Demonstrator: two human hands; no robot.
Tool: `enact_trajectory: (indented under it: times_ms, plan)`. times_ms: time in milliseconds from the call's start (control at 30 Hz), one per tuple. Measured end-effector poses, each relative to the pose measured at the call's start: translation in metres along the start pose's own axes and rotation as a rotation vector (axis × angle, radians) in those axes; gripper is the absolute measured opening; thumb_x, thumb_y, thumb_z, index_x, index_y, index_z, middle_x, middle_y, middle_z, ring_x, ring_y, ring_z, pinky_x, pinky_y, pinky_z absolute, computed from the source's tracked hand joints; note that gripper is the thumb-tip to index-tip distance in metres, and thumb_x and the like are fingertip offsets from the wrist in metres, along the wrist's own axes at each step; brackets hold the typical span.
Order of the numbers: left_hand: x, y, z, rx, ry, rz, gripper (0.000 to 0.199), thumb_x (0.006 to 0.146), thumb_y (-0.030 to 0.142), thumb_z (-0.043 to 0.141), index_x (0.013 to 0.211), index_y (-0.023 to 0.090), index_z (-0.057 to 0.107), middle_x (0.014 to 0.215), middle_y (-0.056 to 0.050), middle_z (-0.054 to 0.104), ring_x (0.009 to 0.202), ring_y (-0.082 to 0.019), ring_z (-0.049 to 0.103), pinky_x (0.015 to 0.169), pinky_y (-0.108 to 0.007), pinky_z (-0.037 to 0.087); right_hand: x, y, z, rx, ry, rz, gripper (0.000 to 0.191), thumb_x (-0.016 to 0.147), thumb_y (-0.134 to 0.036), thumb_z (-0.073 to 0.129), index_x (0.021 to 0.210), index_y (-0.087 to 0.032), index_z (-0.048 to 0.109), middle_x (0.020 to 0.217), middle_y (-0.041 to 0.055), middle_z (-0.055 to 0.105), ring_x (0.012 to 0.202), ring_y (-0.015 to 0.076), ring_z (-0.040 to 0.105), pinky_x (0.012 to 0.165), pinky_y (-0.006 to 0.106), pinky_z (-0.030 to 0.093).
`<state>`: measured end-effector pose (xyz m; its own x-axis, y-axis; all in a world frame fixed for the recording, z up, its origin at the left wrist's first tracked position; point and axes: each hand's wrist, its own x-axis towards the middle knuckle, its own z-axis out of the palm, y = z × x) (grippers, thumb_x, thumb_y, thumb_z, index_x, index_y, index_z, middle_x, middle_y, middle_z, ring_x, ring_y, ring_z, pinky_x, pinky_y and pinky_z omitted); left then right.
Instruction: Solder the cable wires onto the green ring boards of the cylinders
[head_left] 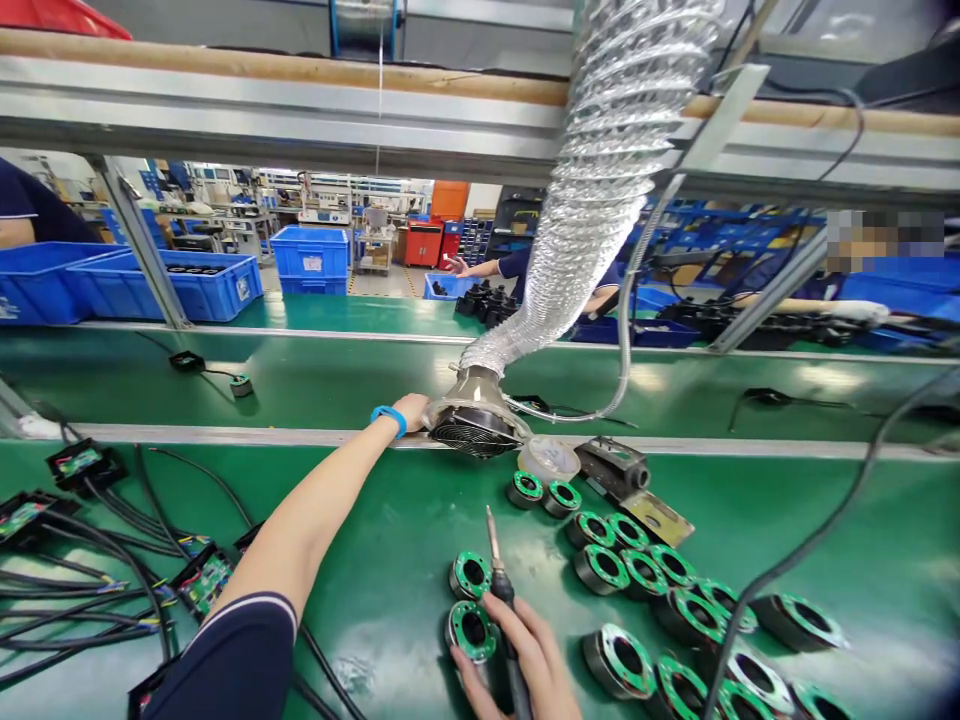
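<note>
My left hand [414,410] reaches forward to the side of a round black fan [477,428] at the end of a silver duct; its fingers are mostly hidden beside the fan. In my right hand [525,655] is a soldering iron [501,580], its tip pointing up and away. The thumb and index finger of that hand also touch the sides of a round motor part with a green ring board [472,628]. A second such part [471,576] sits just beyond it.
Several similar round parts [616,660] stand at the right, near a tape roll [549,458] and a metal stand [611,470]. Black cables with circuit boards [206,582] lie at the left. A cable [817,530] crosses the right side. Other people's arms [480,268] show beyond the conveyor.
</note>
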<state>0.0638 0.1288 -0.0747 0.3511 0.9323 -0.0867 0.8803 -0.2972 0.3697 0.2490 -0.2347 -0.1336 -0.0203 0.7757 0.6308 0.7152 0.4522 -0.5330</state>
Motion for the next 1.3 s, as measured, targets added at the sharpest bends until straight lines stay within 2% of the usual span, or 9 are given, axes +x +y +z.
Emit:
enact_trajectory:
  times_ms: [333, 467, 567, 700, 900, 1000, 1067, 1167, 1300]
  plan:
    - [-0.105, -0.046, -0.099, 0.225, 0.191, -0.162, 0.021, 0.096, 0.033, 0.065, 0.102, 0.014, 0.073, 0.116, -0.012, 0.073, 0.11, -0.026, 0.067, 0.1, -0.043, 0.051, 0.01, -0.016, -0.007, 0.069, 0.024, 0.054, 0.042, 0.099, -0.025, 0.06, 0.141, -0.026, 0.055, 0.134, 0.0131, 0.061, 0.115, 0.0248, 0.072, 0.093, 0.033, 0.063]
    - [-0.175, -0.053, -0.143, 0.205, 0.249, -0.244, 0.015, 0.083, 0.029, 0.069, 0.072, 0.019, 0.069, 0.083, -0.007, 0.074, 0.09, -0.025, 0.069, 0.083, -0.032, 0.051, 0.015, -0.02, -0.012, 0.13, 0.041, 0.04, 0.042, 0.099, -0.025, 0.059, 0.141, -0.026, 0.055, 0.133, 0.0127, 0.062, 0.116, 0.0249, 0.072, 0.092, 0.034, 0.063]
    - [-0.229, -0.041, -0.16, 0.139, 0.3, -0.319, 0.015, 0.081, 0.034, 0.067, 0.076, 0.019, 0.07, 0.069, -0.004, 0.067, 0.069, -0.02, 0.064, 0.066, -0.028, 0.049, 0.018, -0.024, -0.016, 0.177, 0.049, 0.057, 0.041, 0.098, -0.022, 0.059, 0.138, -0.026, 0.058, 0.131, 0.0112, 0.063, 0.112, 0.0237, 0.073, 0.09, 0.032, 0.063]
    - [-0.301, 0.007, -0.145, -0.26, 0.371, -0.32, 0.049, 0.081, 0.047, 0.066, 0.122, 0.021, 0.068, 0.068, 0.003, 0.062, 0.047, -0.013, 0.051, 0.045, -0.024, 0.041, 0.015, -0.028, -0.024, 0.249, 0.04, 0.1, 0.04, 0.095, -0.021, 0.059, 0.135, -0.026, 0.059, 0.128, 0.01, 0.063, 0.112, 0.0233, 0.072, 0.092, 0.033, 0.061]
    - [-0.372, 0.107, -0.054, -0.678, 0.064, -0.182, 0.042, 0.092, 0.055, 0.058, 0.105, 0.019, 0.076, 0.072, -0.003, 0.067, 0.061, -0.016, 0.066, 0.065, -0.03, 0.055, 0.0, -0.027, -0.037, 0.244, 0.02, 0.177, 0.041, 0.096, -0.024, 0.059, 0.137, -0.027, 0.056, 0.132, 0.01, 0.06, 0.117, 0.0243, 0.068, 0.095, 0.036, 0.059]
    - [-0.369, 0.126, -0.012, -0.668, -0.14, 0.057, 0.039, 0.092, 0.043, 0.061, 0.121, 0.019, 0.075, 0.106, -0.01, 0.073, 0.096, -0.02, 0.072, 0.09, -0.033, 0.057, -0.006, -0.024, -0.041, 0.209, 0.049, 0.179, 0.04, 0.097, -0.026, 0.06, 0.137, -0.026, 0.056, 0.131, 0.0108, 0.059, 0.117, 0.0249, 0.067, 0.096, 0.038, 0.059]
    - [-0.348, 0.122, 0.0, -0.591, -0.199, 0.109, 0.042, 0.091, 0.037, 0.061, 0.127, 0.018, 0.073, 0.113, -0.011, 0.073, 0.093, -0.02, 0.072, 0.087, -0.032, 0.059, -0.009, -0.021, -0.043, 0.191, 0.072, 0.171, 0.04, 0.097, -0.026, 0.06, 0.137, -0.025, 0.056, 0.129, 0.0107, 0.06, 0.116, 0.0249, 0.067, 0.096, 0.038, 0.058]
    - [-0.291, 0.101, -0.011, -0.296, -0.055, 0.044, 0.039, 0.095, 0.035, 0.054, 0.123, 0.018, 0.075, 0.101, -0.008, 0.077, 0.085, -0.019, 0.071, 0.084, -0.032, 0.059, -0.011, -0.019, -0.044, 0.18, 0.093, 0.176, 0.04, 0.097, -0.026, 0.06, 0.136, -0.025, 0.057, 0.128, 0.0105, 0.061, 0.116, 0.0251, 0.067, 0.096, 0.039, 0.058]
    - [-0.201, 0.068, -0.053, 0.015, 0.156, -0.055, 0.034, 0.095, 0.03, 0.054, 0.115, 0.016, 0.077, 0.12, -0.012, 0.074, 0.114, -0.027, 0.067, 0.105, -0.038, 0.052, -0.011, -0.021, -0.044, 0.17, 0.108, 0.199, 0.039, 0.096, -0.025, 0.06, 0.135, -0.025, 0.058, 0.127, 0.011, 0.062, 0.114, 0.0255, 0.068, 0.095, 0.039, 0.06]
